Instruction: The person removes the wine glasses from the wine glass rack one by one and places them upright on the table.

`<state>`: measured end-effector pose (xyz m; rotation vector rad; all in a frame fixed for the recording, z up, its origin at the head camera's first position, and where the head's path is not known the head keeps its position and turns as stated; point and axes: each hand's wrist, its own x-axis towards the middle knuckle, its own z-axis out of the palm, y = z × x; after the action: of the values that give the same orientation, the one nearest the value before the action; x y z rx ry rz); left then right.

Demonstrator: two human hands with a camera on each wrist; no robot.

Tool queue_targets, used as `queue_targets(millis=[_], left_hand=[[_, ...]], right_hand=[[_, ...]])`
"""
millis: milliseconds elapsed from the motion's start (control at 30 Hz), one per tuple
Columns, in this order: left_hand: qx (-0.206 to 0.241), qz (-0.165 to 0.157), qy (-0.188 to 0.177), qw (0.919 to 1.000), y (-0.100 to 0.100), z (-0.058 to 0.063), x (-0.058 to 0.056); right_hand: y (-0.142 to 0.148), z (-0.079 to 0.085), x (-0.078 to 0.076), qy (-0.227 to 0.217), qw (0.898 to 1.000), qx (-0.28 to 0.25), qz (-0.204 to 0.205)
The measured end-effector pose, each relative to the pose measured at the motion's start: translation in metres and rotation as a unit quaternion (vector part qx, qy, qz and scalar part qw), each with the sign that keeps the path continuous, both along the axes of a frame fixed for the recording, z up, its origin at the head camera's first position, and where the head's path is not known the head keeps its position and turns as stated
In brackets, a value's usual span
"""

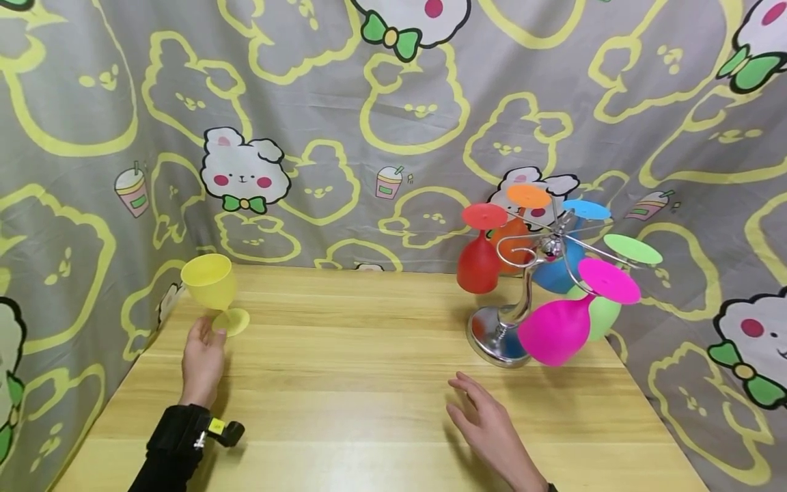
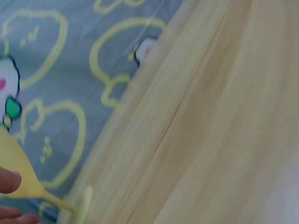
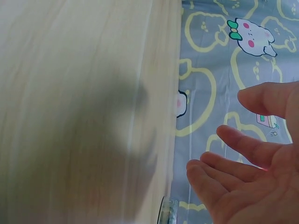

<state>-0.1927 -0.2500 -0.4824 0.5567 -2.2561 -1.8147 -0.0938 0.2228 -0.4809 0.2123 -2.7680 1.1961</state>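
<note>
A yellow plastic goblet [image 1: 209, 281] stands upright at the table's left side, its round foot [image 1: 232, 322] on the wood. Just in front of its stem is my left hand [image 1: 204, 359], thumb and fingers apart; whether they touch it I cannot tell. The left wrist view cuts off part of the goblet [image 2: 18, 168] and shows the thumb [image 2: 9, 181] before its bowl. My right hand [image 1: 488, 427] hovers over the table's front right, fingers spread and holding nothing. Beyond it stands a chrome goblet rack [image 1: 524, 301].
Upside down on the rack hang red [image 1: 478, 263], orange [image 1: 513, 242], blue [image 1: 562, 266], green [image 1: 605, 318] and magenta [image 1: 556, 331] goblets. The magenta one sticks out toward the front. A patterned curtain [image 1: 418, 102] encloses the wooden table [image 1: 344, 383] at the back and sides.
</note>
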Motion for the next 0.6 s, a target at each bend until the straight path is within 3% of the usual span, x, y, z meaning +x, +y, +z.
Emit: queue_targets(millis=[133,333,500,600], left_hand=[[-0.009,-0.023,-0.011,0.9996,0.020,0.006,0.016],[-0.114,-0.071,-0.017,0.9907,0.059,0.014,0.033],[-0.221,-0.122,0.006,0.9677,0.092,0.015,0.044],[-0.289,-0.153,0.040,0.9443,0.110,0.014,0.050]], right_hand=[[-0.005,0.000,-0.003,-0.010,1.000,0.003,0.001],[-0.013,0.001,-0.011,-0.007,1.000,0.009,0.009],[-0.024,0.000,-0.021,0.027,0.999,0.031,0.022],[-0.031,-0.001,-0.027,0.045,0.997,0.059,0.022]])
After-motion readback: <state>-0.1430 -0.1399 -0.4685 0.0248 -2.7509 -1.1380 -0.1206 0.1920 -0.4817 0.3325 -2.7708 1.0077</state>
